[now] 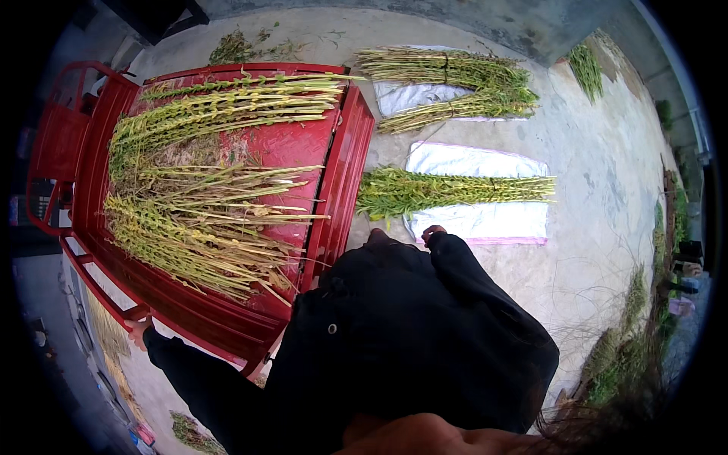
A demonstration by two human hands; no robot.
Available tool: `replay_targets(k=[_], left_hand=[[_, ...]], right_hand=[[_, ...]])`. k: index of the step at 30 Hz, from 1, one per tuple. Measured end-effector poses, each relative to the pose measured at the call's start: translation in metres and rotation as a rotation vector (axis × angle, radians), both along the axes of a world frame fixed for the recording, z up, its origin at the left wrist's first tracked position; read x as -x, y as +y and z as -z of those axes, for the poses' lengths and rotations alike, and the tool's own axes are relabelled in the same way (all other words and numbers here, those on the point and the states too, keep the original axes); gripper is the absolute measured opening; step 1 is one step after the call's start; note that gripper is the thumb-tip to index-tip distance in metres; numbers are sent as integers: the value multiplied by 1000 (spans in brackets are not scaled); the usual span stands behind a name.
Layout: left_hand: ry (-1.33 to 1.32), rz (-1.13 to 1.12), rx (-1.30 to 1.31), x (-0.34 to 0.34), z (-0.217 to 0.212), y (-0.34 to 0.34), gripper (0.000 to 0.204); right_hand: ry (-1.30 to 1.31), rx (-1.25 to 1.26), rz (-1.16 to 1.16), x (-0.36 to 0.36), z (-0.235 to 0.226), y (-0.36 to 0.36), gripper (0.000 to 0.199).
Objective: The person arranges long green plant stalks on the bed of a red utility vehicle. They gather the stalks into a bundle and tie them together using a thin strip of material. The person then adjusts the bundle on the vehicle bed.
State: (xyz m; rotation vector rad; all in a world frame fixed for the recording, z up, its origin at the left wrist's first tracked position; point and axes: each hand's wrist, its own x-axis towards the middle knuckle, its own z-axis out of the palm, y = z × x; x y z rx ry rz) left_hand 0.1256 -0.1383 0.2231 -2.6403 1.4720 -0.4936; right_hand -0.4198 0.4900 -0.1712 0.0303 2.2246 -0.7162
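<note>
My left hand (139,332) is closed around the red side rail (102,288) of a cargo tricycle's bed. On the red bed (292,140) lie several bundles of cut stalks: a yellow-green bundle with pods (227,110) toward the far side and a looser, drier pile (205,227) nearer me. My right hand (434,233) hangs in front of my dark jacket, its fingers loosely bent and apart, with nothing visible in it. It is nearest to a white sack (478,224) on the ground, across which lies a leafy green bundle (447,188).
Farther off, tied stalk bundles (447,68) rest on another white sack (409,98). A lowered red tailgate (345,167) edges the bed. Loose plants lie by the far wall (584,72), behind the bed (235,49) and along the right side (622,345). The floor is concrete (591,167).
</note>
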Motion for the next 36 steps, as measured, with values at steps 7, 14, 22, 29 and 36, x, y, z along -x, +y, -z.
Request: replay_targets(k=[7,14,22,29,36], left_hand=[[-159,-18,133,6,-29,43,72],[-133,-61,96,33,1,56,67],[-79,670,61,142,159,109,60],[429,1390,-490,371,255,229,59],[53,1261,-1070,400,312,193,54]], right_hand=[[-364,162,272,-30,-22,-6,26],[-254,-148,327,-40,-36,93,27],[-239,-114,388,-42,-57,92,30],[-58,54,346,-41,-89,85,25],[-259,41,438,-36,-44,141,12]])
